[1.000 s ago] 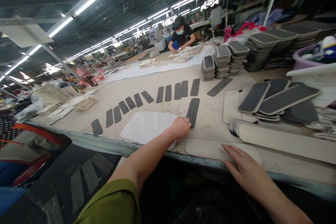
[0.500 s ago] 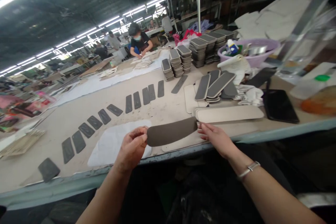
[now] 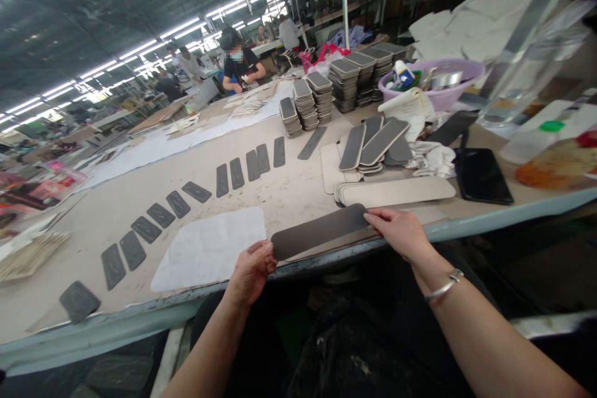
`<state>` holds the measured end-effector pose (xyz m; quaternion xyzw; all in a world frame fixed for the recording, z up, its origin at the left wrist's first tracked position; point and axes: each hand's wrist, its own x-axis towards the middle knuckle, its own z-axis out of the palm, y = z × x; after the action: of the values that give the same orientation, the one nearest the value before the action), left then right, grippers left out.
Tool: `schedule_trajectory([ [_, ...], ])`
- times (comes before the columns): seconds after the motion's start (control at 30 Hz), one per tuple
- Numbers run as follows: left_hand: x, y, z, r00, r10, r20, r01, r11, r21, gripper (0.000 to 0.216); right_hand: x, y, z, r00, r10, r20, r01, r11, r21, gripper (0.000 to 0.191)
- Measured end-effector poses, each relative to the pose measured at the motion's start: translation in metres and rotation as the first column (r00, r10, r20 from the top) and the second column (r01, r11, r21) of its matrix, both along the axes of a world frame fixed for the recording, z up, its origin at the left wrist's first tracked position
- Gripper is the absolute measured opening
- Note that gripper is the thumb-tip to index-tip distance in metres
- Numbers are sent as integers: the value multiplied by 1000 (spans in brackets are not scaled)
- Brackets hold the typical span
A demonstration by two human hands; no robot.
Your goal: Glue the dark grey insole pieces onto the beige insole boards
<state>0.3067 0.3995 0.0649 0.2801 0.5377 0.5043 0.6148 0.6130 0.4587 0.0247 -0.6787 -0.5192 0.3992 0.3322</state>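
A long dark grey strip with rounded ends (image 3: 319,233) is stretched between my two hands above the table's front edge. My left hand (image 3: 255,267) pinches its left end, and my right hand (image 3: 396,230) pinches its right end between thumb and fingers. Just behind the right hand lies a stack of cream strips (image 3: 396,191). Beyond that is a loose pile of grey strips with pale edges (image 3: 383,142). To the left of my left hand a white sheet (image 3: 212,249) rests flat on the table.
Several dark pieces (image 3: 176,204) lie in a slanting row across the table (image 3: 289,196). Stacked grey pieces (image 3: 305,102) stand farther back. At right are a purple basin (image 3: 459,93), a black phone-like slab (image 3: 485,175) and a bottle with a green cap (image 3: 536,143). A masked co-worker (image 3: 240,65) works across the table.
The strip was bowed and is now straighter, with its right end a little higher. Both hands have shifted slightly right in view, still holding its ends. The camera view has moved a little.
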Motion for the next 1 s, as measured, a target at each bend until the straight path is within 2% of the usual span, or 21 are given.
schedule_trajectory([
  [0.07,-2,3,-15,987,9,-161,-17,999,-48,28,1,-1,0,995,14,102,-15,1000,4,28],
  [0.17,-6,8,-31,916,-36,-400,0,996,-88,32,1,0,-4,967,13,255,-15,1000,5,24],
  [0.3,-10,17,-44,760,-107,-641,67,994,-86,34,0,2,-12,916,18,400,-18,1000,-3,22],
  [0.4,-13,22,-55,630,-161,-760,138,986,-95,33,0,4,-15,880,30,474,-24,1000,-19,21],
  [0.57,-15,27,-68,438,-205,-875,213,970,-120,30,-1,7,-14,833,69,549,-45,997,-58,20],
  [0.77,-8,30,-58,153,-288,-945,248,937,-246,28,-1,10,-11,754,171,634,-87,983,-161,28],
  [0.9,-7,33,-56,109,-295,-949,250,932,-261,28,1,14,-13,714,244,656,-95,962,-255,32],
  [1.0,-7,34,-56,90,-308,-947,260,925,-276,30,1,17,-16,692,262,673,-94,957,-275,32],
])
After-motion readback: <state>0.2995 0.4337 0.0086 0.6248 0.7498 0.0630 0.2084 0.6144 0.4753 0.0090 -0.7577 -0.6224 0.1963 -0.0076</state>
